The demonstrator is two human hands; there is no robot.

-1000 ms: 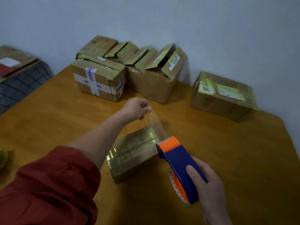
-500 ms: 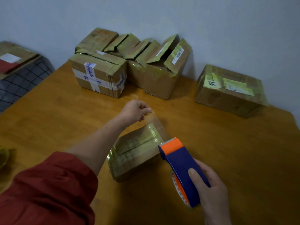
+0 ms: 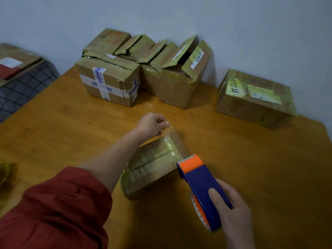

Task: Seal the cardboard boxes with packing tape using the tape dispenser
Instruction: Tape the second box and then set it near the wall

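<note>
A small flat cardboard box (image 3: 150, 166), glossy with clear tape, lies on the wooden table (image 3: 260, 168) in front of me. My right hand (image 3: 231, 212) grips a blue and orange tape dispenser (image 3: 199, 187) at the box's right side. A strip of clear tape (image 3: 177, 141) runs from the dispenser's orange head to my left hand (image 3: 152, 124). That hand pinches the free end just beyond the box's far edge, with the strip held above the box.
Several cardboard boxes stand along the wall: a taped one (image 3: 109, 81), open-flapped ones (image 3: 179, 74) and a closed one with yellow labels (image 3: 255, 97) at the right. A checked surface with flat cardboard (image 3: 16, 65) lies off the table's left edge.
My hands, the tape and the dispenser keep their hold and pose. The view has tilted slightly, so the boxes at the back sit a little differently in frame.
</note>
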